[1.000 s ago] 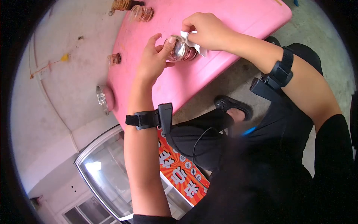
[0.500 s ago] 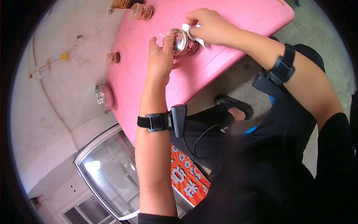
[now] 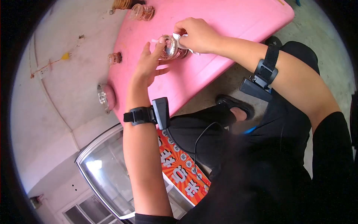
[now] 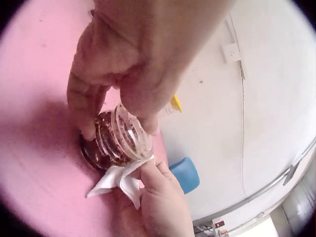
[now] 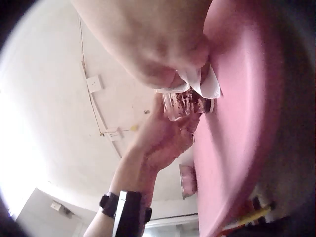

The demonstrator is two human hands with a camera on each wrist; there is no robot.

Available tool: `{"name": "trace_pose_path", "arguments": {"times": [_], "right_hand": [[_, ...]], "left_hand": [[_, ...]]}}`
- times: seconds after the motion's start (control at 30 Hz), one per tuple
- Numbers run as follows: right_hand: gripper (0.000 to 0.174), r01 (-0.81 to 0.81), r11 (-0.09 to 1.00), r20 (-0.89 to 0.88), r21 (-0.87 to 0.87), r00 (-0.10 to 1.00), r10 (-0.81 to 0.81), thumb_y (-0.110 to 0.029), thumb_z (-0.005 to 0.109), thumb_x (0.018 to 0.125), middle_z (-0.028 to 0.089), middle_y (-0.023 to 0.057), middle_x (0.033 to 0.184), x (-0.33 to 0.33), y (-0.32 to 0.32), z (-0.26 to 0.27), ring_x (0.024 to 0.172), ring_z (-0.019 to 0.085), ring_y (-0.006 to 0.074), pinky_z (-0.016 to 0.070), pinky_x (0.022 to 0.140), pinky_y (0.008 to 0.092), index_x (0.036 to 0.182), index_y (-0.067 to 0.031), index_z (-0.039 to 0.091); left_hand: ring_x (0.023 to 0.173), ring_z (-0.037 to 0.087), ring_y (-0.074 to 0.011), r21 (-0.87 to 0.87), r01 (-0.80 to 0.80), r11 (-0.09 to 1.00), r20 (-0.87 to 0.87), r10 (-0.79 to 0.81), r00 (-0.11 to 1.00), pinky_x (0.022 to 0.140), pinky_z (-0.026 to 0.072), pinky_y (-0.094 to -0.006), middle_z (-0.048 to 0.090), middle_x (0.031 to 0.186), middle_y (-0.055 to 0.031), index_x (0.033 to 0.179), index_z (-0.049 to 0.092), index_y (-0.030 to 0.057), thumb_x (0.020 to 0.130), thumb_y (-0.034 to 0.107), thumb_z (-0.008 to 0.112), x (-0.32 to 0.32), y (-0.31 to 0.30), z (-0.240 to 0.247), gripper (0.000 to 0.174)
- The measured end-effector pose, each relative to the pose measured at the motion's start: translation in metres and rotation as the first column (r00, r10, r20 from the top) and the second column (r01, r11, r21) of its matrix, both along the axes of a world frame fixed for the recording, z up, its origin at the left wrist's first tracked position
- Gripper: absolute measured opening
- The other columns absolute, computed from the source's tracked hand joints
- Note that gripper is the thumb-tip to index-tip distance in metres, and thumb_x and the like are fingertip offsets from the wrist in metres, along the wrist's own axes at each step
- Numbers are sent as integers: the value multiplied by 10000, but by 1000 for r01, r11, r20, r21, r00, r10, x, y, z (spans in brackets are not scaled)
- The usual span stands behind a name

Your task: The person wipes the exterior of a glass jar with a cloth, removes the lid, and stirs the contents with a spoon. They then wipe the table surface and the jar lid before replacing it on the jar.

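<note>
A small clear glass jar (image 3: 169,47) with dark specks inside lies tilted on the pink table (image 3: 231,18). My left hand (image 3: 149,61) grips it from the near side, fingers and thumb curled around its body (image 4: 118,136). My right hand (image 3: 195,33) pinches a crumpled white tissue (image 3: 179,39) and presses it against the jar's threaded mouth (image 4: 136,143). In the right wrist view the tissue (image 5: 202,81) sits under my fingers, beside the jar (image 5: 185,104).
Two more small glass jars (image 3: 141,12) (image 3: 115,58) stand on the pink table further left. A shiny metal lid or dish (image 3: 101,96) sits at the table's left edge. Below are a glass-topped cabinet (image 3: 100,168), my black-clad legs and a sandal (image 3: 235,106).
Both hands and the jar have shifted slightly left and nearer. The right hand with the tissue has moved from the jar's side to its mouth.
</note>
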State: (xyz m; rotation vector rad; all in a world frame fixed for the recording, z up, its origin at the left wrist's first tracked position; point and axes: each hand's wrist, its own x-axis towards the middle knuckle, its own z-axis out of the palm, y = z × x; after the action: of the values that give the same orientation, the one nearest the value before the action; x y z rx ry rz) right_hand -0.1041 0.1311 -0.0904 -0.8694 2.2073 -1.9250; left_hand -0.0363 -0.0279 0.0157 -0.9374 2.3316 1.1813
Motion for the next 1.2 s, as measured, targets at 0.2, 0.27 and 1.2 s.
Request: {"name": "trace_pose_path", "arguments": {"times": [0.2, 0.27, 1.2], "right_hand": [[194, -57, 997, 141, -47, 988, 63, -30, 618, 812, 733, 152, 845, 38, 53, -10, 712, 723, 246, 579, 629, 362, 976, 8, 713], [193, -51, 997, 107, -53, 993, 57, -36, 618, 811, 732, 157, 846, 24, 35, -6, 707, 721, 253, 577, 622, 369, 972, 1, 716], [215, -80, 994, 237, 80, 970, 59, -91, 592, 842, 739, 148, 917, -11, -3, 13, 872, 711, 289, 536, 816, 406, 999, -28, 724]], "left_hand": [[1134, 622, -298, -83, 234, 969, 100, -225, 969, 899, 558, -477, 530, 1364, -241, 1597, 8, 20, 837, 617, 740, 11, 15, -4, 1212], [1174, 603, -301, -8, 276, 961, -12, -276, 961, 939, 538, -476, 538, 1373, -250, 1596, 2, 13, 835, 578, 765, -3, -2, -3, 1217], [1044, 664, -239, -47, 82, 996, -221, -90, 971, 879, 563, -395, 623, 1241, -181, 1492, 356, -18, 1008, 454, 593, 12, 10, -14, 716]]}}
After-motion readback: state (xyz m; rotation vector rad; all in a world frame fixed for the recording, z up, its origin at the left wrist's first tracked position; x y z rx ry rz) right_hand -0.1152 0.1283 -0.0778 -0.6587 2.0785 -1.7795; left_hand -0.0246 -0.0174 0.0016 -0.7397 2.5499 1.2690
